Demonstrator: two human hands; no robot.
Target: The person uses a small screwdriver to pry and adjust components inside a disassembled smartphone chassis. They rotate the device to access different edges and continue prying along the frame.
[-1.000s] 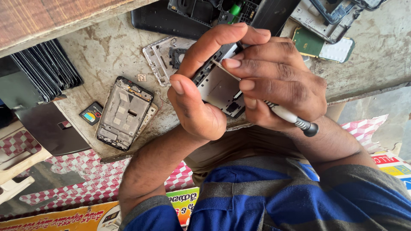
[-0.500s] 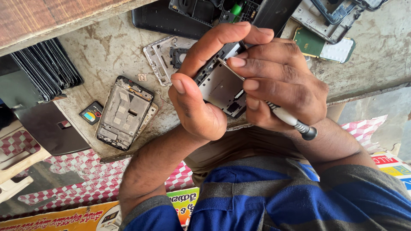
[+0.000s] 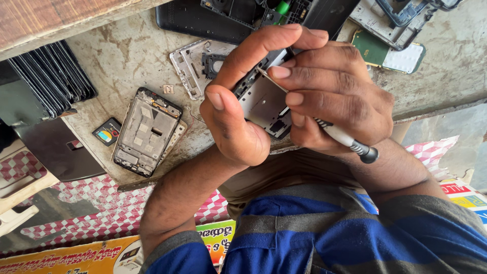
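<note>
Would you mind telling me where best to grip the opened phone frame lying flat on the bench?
Probably pinch the opened phone frame across its two long edges, from above: it lies flat and tilted, both sides show free, and its exposed middle looks delicate.

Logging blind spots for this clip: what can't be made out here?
Head view only:
- Screwdriver tip: hidden behind right hand fingers.
- Phone frame: edges covered by left hand.
- Dark parts at top: cut off by the frame edge.
- Small chip on bench: too small to identify.

Grey phone frame (image 3: 264, 104); silver-black screwdriver (image 3: 345, 139) — blue-grey striped shirt (image 3: 324, 233), red-white checked cloth (image 3: 101, 213) — green circuit board (image 3: 375, 50).
</note>
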